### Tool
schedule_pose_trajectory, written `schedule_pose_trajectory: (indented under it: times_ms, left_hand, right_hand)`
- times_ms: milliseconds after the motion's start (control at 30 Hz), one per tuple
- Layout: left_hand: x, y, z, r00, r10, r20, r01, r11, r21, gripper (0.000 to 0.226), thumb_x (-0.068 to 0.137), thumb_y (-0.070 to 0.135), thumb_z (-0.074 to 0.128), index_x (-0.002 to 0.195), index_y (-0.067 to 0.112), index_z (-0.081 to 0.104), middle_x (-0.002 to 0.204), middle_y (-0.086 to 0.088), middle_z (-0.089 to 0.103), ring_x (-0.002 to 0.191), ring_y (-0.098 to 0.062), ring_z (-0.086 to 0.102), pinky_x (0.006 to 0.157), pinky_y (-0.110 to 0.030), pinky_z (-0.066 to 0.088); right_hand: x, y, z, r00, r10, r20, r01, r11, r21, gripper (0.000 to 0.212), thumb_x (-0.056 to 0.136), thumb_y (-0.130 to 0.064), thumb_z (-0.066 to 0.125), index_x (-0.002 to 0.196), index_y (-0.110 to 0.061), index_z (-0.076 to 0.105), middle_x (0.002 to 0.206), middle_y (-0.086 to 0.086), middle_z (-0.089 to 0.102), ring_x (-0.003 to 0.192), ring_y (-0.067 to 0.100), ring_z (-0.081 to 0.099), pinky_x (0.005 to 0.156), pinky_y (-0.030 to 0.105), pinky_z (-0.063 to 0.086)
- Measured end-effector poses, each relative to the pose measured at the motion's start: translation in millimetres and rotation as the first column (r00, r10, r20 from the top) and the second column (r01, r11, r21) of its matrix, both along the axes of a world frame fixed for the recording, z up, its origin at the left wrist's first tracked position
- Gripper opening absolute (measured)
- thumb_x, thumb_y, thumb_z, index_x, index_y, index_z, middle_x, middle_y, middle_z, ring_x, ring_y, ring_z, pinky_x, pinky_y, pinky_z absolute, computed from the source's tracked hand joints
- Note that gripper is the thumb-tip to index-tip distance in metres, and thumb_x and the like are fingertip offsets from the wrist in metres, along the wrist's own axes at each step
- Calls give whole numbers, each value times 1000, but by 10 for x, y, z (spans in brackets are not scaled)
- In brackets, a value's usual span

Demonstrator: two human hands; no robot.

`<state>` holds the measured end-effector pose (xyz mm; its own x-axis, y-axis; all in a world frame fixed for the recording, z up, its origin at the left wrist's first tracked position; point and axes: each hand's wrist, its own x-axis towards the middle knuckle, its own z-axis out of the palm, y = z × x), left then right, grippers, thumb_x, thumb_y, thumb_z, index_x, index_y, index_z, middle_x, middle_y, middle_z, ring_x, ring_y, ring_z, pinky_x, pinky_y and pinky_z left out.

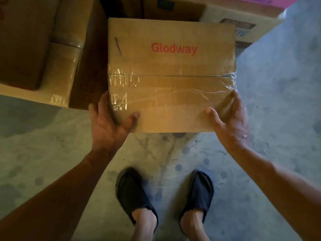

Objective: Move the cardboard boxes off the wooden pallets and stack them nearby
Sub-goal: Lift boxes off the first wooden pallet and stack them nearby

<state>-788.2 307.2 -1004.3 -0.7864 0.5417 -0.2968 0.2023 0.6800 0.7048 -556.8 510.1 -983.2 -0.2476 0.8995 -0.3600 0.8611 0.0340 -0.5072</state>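
A brown cardboard box [172,75] with red "Glodway" lettering and clear tape across its top sits in the middle of the view, above the concrete floor. My left hand [107,126] grips its near left corner, thumb on the top face. My right hand [231,122] grips its near right corner, thumb on top as well. The fingers of both hands are hidden down the box's sides. No wooden pallet is visible.
Taped cardboard boxes [57,66] are stacked at the left. More boxes [243,20], one printed, stand behind at the upper right. My feet in dark slippers [135,193] stand on the stained concrete floor [278,101] below the box.
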Motion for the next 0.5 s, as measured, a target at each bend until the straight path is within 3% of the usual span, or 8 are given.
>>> schedule_pose_trajectory:
  times_ms: [133,233,333,433,500]
  left_hand:
    - [15,-70,-221,988,90,124,-108,983,151,107,67,66,80,154,31,28,149,2,42,132,-15,48,103,-47,51]
    - [20,-30,-249,966,72,247,-136,958,253,107,73,48,83,158,28,22,150,5,46,132,-10,52,103,-42,52]
    - [34,-24,-218,931,48,362,-164,941,295,107,79,29,85,160,29,15,149,5,48,129,-11,56,99,-40,55]
    - [60,-12,-99,880,23,474,-186,936,298,101,83,13,78,159,34,16,144,7,52,121,-7,60,85,-40,61]
    - [79,-23,16,861,45,507,-211,938,275,98,83,13,76,157,40,19,135,14,55,113,-1,63,71,-32,62]
  right_hand:
    - [80,37,-112,993,-91,-76,85,993,-85,106,67,-75,63,158,-43,16,160,-10,35,142,21,40,112,35,32]
    - [94,39,-212,970,-149,-191,135,987,-83,107,60,-82,63,154,-50,24,157,-19,39,137,6,42,114,28,34]
    - [110,22,-290,922,-229,-313,201,972,-119,103,61,-76,70,152,-52,30,156,-23,39,137,-5,41,117,31,37]
    - [104,27,-236,891,-266,-369,206,959,-193,102,61,-72,77,150,-54,32,153,-22,43,136,-1,46,114,36,43]
    - [106,23,-107,875,-287,-390,201,948,-246,104,59,-71,82,149,-53,34,151,-19,46,133,4,50,111,41,47]
